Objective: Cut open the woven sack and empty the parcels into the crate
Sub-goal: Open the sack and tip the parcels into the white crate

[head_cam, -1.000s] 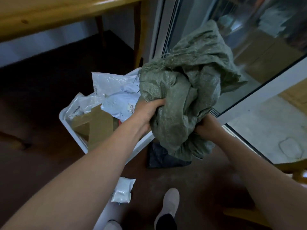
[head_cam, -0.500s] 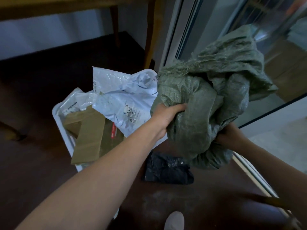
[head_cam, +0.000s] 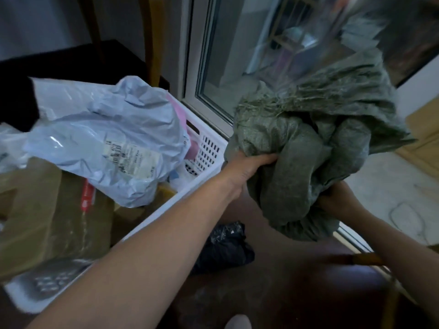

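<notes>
A crumpled green woven sack [head_cam: 308,143] hangs bunched in the air at the right, its frayed cut edge showing on top. My left hand [head_cam: 247,167] grips its left side and my right hand [head_cam: 337,198] grips its lower right folds. To the left stands a white slotted crate [head_cam: 206,148] holding parcels: a pale blue mailer bag [head_cam: 107,143] with a label on top, and a brown cardboard box [head_cam: 47,210] with red tape beside it. The sack is held just right of the crate's near corner.
A black plastic parcel [head_cam: 225,248] lies on the dark floor below the sack. A glass sliding door with a white frame [head_cam: 190,67] stands behind the crate. Wooden table legs [head_cam: 152,43] rise at the back. My shoe tip [head_cam: 237,322] shows at the bottom.
The view has moved closer and swung to the right of the crate. Both hands have kept their hold and carried the bunched sack to the right, away from above the crate.
</notes>
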